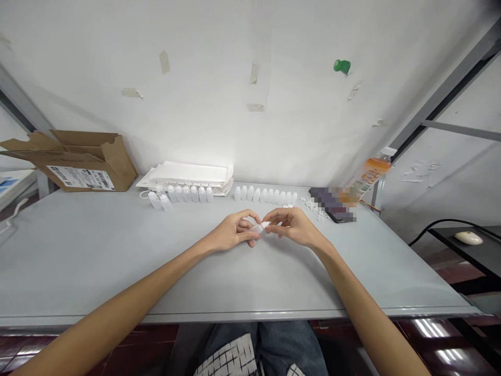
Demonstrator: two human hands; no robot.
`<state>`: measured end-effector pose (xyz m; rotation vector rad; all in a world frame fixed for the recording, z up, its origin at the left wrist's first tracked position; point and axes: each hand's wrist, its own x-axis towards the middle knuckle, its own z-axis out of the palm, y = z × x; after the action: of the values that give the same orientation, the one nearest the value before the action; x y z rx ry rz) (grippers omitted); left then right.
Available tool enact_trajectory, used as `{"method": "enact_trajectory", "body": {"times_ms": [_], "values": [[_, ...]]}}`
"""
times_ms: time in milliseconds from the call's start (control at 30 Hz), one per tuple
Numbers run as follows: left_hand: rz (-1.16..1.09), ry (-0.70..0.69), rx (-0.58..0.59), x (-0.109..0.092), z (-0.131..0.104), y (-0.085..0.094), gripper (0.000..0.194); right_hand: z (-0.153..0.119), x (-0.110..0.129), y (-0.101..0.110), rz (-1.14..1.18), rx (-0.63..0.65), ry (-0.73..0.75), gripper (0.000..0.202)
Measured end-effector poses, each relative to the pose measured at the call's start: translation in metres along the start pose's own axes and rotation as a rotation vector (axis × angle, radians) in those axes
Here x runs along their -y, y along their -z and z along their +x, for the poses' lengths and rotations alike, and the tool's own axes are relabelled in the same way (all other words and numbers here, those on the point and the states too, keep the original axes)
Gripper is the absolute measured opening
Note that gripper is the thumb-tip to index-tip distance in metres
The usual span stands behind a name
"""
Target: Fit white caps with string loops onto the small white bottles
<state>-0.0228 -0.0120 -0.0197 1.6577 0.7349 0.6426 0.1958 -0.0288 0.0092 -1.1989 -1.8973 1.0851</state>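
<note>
Over the middle of the table, my left hand [230,232] is closed around the body of a small translucent white dropper bottle [256,228], which lies tilted with its top to the right. The fingertips of my right hand [294,226] pinch the white cap [265,224] at that top end. Fingers partly cover both pieces. Beyond my left hand stands a row of capped dropper bottles [187,194], some with thin loops. Behind my hands is a row of small bottles without visible tall caps [265,196]. Small white plastic parts [315,209] lie heaped beyond my right hand.
At the back left stands an open cardboard box [84,162]. White flat sheets or packets [188,172] are stacked against the wall. On the right are a dark phone-like object [332,206], partly blurred, and a tilted bottle of orange drink [370,175]. The table's front edge [250,315] runs before my lap.
</note>
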Motion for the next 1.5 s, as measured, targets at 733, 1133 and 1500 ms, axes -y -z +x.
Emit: {"method": "enact_trajectory", "body": {"times_ms": [733,1133,1500], "values": [[-0.002,0.013,0.02,0.001,-0.0002,0.002,0.034,-0.0007,-0.0017,-0.0027,0.074,0.018,0.015,0.015],[0.022,-0.002,0.033,0.0021,0.0,0.0031,0.031,-0.0008,0.0,-0.0014,0.098,0.058,0.015,0.018],[0.055,0.017,0.025,0.0006,-0.0004,0.0027,0.031,-0.0015,-0.0001,-0.0026,0.045,0.056,-0.033,0.029]]}}
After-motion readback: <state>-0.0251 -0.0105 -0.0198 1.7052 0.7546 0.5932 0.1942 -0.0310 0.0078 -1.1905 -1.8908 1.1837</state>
